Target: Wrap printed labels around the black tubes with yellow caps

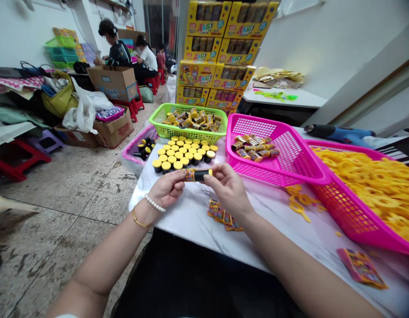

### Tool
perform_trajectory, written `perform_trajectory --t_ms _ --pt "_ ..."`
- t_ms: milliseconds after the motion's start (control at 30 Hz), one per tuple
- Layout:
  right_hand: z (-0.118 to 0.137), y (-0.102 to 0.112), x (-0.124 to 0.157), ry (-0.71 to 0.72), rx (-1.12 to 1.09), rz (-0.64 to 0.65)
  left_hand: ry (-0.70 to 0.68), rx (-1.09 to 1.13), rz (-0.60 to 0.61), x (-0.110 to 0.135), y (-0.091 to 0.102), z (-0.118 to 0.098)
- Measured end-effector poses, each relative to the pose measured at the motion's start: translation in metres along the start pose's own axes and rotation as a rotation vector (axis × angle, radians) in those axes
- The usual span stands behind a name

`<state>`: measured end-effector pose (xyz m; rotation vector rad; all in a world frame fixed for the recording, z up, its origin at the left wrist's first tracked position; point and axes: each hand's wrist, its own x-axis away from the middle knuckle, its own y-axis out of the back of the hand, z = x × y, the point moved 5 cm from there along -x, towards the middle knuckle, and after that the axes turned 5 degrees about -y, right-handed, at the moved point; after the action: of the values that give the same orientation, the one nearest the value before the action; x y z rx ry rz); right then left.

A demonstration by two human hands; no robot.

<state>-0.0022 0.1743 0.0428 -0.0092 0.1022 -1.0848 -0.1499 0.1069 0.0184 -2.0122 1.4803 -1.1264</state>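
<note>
Between my hands, a small black tube (200, 175) lies sideways above the table's near left part. My right hand (230, 185) pinches its yellow-ended right side between thumb and fingers. My left hand (167, 186), wearing a pearl bracelet, is closed on the colourful printed sleeve (190, 175) at the other end. I cannot tell how far the sleeve covers the tube. Just beyond stand rows of black tubs with yellow lids (177, 152). Below my right hand lie several flat printed sleeves (220, 213), partly hidden by it.
A green basket (187, 131) and a pink basket (284, 165) hold wrapped tubes. Another pink basket (353, 212) is heaped with yellow plastic rings. A printed stack (361, 267) lies at right. Yellow boxes (220, 53) tower behind; a blue-black tool (340, 132) lies far right. People sit beyond.
</note>
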Motion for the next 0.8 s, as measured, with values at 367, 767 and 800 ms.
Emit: perform_trajectory --t_ms 367,767,800 --pt "-0.004 -0.003 0.004 -0.128 -0.051 0.063 0.020 -0.033 0.054 0.000 -0.002 0.002" --pt "0.004 -0.004 0.012 0.185 0.179 -0.003 -0.004 -0.080 0.011 0.002 -0.003 0.002" --pt "0.005 -0.006 0.013 0.181 0.152 0.037 -0.046 -0.112 0.016 0.002 -0.002 0.001"
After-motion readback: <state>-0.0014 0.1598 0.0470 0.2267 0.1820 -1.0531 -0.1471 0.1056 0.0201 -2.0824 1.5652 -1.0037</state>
